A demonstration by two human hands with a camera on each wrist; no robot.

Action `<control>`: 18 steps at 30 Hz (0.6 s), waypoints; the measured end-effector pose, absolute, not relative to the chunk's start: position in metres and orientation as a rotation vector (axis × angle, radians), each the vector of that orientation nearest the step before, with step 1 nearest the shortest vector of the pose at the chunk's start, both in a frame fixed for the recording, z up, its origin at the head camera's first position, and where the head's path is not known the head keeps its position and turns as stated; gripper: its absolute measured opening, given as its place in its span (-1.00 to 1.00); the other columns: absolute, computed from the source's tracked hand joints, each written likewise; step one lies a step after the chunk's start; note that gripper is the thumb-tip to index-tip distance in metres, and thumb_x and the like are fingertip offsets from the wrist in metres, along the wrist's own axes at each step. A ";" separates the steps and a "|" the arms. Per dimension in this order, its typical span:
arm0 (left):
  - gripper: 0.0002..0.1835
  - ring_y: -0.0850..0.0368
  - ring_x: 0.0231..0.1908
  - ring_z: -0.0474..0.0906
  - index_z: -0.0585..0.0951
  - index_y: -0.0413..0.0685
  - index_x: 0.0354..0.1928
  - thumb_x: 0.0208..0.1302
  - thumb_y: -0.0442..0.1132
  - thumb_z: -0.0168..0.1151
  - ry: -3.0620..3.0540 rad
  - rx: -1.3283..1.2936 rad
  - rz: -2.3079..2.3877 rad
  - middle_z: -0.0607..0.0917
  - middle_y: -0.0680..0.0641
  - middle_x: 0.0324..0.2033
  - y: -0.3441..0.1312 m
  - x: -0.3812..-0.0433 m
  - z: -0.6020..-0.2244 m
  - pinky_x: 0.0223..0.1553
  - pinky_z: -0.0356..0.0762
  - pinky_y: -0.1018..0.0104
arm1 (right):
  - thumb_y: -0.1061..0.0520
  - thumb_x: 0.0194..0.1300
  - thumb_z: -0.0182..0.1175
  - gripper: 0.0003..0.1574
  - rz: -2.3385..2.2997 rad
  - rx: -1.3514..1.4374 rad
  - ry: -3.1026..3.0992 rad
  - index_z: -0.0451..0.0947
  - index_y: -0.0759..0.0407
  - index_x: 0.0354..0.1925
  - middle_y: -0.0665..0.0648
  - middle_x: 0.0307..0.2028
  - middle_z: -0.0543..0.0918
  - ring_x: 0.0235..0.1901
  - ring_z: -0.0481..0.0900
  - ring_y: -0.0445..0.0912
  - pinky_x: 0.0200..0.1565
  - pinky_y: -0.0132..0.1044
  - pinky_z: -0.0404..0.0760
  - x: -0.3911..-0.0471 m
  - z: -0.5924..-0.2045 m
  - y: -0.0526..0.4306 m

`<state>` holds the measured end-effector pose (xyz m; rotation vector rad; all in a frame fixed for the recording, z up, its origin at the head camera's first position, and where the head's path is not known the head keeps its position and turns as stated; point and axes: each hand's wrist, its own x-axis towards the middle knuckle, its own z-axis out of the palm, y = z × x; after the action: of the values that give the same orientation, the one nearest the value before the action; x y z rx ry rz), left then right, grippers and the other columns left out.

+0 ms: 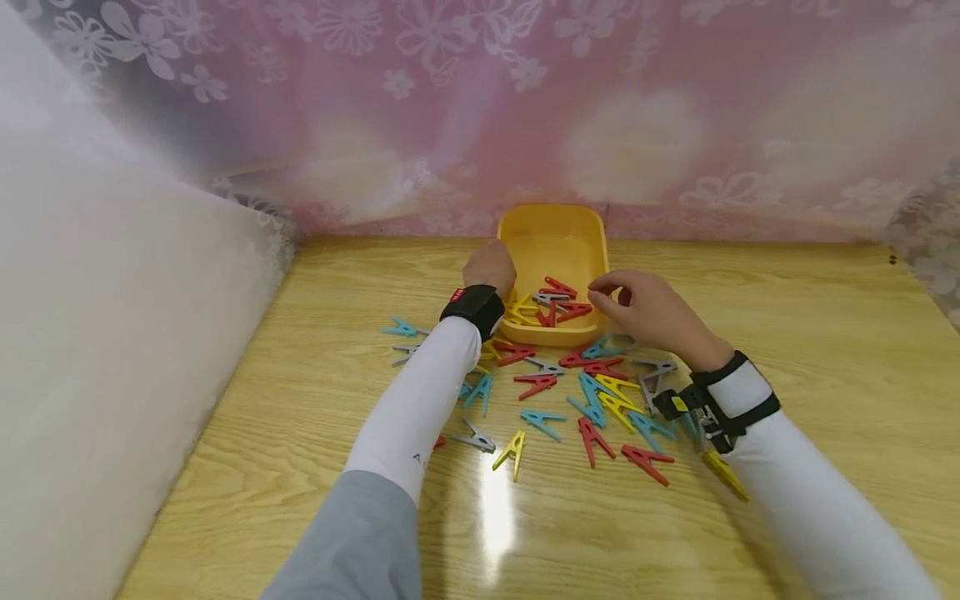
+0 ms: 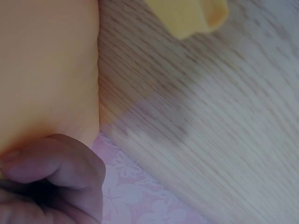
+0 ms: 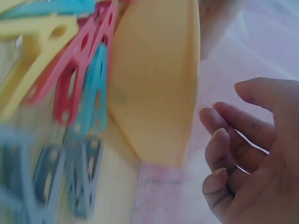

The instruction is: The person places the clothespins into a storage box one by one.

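A yellow plastic basket (image 1: 551,335) stands on the wooden table against the curtain, with red, yellow and grey clothespins (image 1: 574,311) lying in its near end. My left hand (image 1: 490,268) is at the basket's left rim, back of the hand up. In the left wrist view its curled fingers (image 2: 70,161) overlap the basket's wall, and I cannot tell what they hold. Over the right rim hovers my right hand (image 1: 656,312). The right wrist view shows its fingers (image 3: 245,123) loosely bent, apart from the thumb, with nothing between them.
Many loose clothespins (image 1: 542,422) in red, blue, yellow and grey lie scattered in front of the basket, some under both forearms. A pink flowered curtain (image 1: 450,125) hangs along the table's back edge. To the left is a white surface (image 1: 112,292).
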<state>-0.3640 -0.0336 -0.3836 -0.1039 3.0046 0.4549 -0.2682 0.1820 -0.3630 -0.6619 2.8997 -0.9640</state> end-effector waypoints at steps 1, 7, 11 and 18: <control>-0.68 0.07 -0.30 0.63 0.49 -0.16 0.12 0.46 -0.17 -0.03 3.004 -0.106 0.451 0.68 -0.06 -0.27 -0.033 -0.364 -0.384 -0.27 0.60 0.20 | -0.05 0.44 0.05 -0.57 -0.970 -0.644 2.900 0.58 0.23 0.03 0.13 -0.16 0.62 -0.37 0.46 -0.03 -0.34 -0.13 0.42 -0.266 -0.363 0.188; -0.71 0.04 -0.29 0.63 0.49 -0.16 0.08 0.45 -0.17 -0.02 2.998 -0.128 0.465 0.68 -0.07 -0.26 -0.033 -0.362 -0.382 -0.27 0.60 0.18 | -0.09 0.44 0.03 -0.54 -0.919 -0.539 2.910 0.57 0.22 0.04 0.17 -0.12 0.61 -0.33 0.47 -0.01 -0.34 -0.12 0.44 -0.251 -0.360 0.221; -0.71 0.03 -0.28 0.63 0.50 -0.17 0.07 0.45 -0.17 -0.02 3.003 -0.124 0.470 0.67 -0.08 -0.25 -0.033 -0.361 -0.382 -0.26 0.60 0.17 | -0.14 0.44 0.00 -0.48 -0.853 -0.476 2.903 0.56 0.23 0.05 0.21 -0.10 0.60 -0.29 0.50 0.01 -0.33 -0.12 0.46 -0.240 -0.360 0.242; -0.69 0.03 -0.27 0.63 0.48 -0.18 0.11 0.46 -0.17 -0.03 2.995 -0.096 0.459 0.66 -0.10 -0.24 -0.034 -0.362 -0.381 -0.24 0.60 0.19 | -0.16 0.43 0.01 -0.46 -0.764 -0.392 2.892 0.55 0.25 0.05 0.22 -0.09 0.60 -0.24 0.52 0.05 -0.26 -0.06 0.49 -0.221 -0.365 0.271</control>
<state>-0.3617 -0.0340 -0.3812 -0.0959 2.9955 0.4587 -0.2214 0.2714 -0.3646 -0.3920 2.8916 -0.7637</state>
